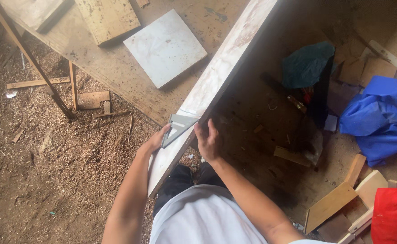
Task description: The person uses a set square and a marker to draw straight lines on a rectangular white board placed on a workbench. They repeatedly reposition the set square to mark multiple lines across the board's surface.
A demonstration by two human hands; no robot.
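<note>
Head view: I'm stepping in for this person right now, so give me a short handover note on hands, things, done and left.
Left hand: presses the grey metal triangular square onto the long pale wooden board.
Right hand: grips the board's right edge beside the square.
Board: runs from the person's lap up across the brown plywood workbench.
Done: square seated on the board.
Left: no drawn line is visible; marking seems still open.
</note>
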